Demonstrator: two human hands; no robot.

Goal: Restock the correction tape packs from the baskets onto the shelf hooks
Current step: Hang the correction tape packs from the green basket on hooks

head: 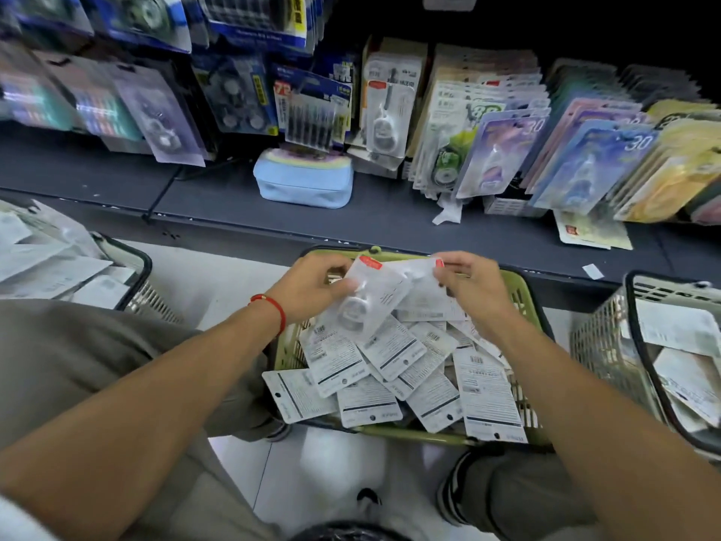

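A green basket (pixel 524 302) on the floor in front of me is heaped with several white correction tape packs (pixel 390 369), most lying back side up. Over the basket, my left hand (pixel 312 287) grips one pack (pixel 370 294) with a red tag, face up and tilted. My right hand (pixel 472 287) pinches the top edge of a second pack (pixel 421 287) that overlaps the first. On the shelf behind, matching white packs (pixel 386 107) hang on a hook at the middle.
A grey basket (pixel 601 337) of packs stands at the right, another basket (pixel 134 263) at the left. A light blue pouch (pixel 304 181) lies on the dark shelf base (pixel 218 197). Rows of other carded packs (pixel 565 150) lean at the right. My knees flank the green basket.
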